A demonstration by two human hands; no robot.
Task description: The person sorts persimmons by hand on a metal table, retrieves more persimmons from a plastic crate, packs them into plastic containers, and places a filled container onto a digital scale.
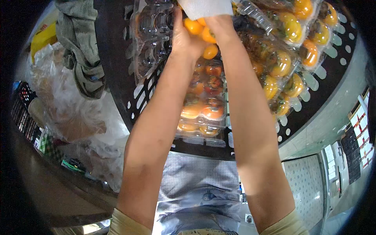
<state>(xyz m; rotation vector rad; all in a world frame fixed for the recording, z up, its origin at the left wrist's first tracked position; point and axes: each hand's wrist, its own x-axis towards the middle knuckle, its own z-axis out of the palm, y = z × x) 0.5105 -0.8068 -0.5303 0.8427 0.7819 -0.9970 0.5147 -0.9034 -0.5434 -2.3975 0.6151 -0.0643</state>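
Head view: both your forearms reach up through the middle toward the top edge, with your hands close together over a black slotted crate (109, 58). Your left hand (185, 41) is on the left of a small cluster of orange fruits (193, 26), thumb raised and palm turned in toward them. Your right hand (220, 25) is just across from it, its wrist bent over the cluster's right side. A white sheet (205, 8) at the top edge covers your right fingers, so you cannot tell from here whether they close on the sheet, on the fruits or on neither. Your left fingertips are hidden too, and how firmly that hand grips cannot be told.

The orange fruits sit between your two hands, the lowest of them near your right wrist. Below them, between your forearms, clear packs (212, 111) of red and orange fruit lie toward the crate's near side. To the left of your left hand stands a clear moulded tray (150, 45). Beyond your right forearm, more filled packs (280, 64) overlap along the crate's right side.

Outside the crate, on your left, hang a grey-green cloth (80, 51) and crumpled clear plastic (78, 102).
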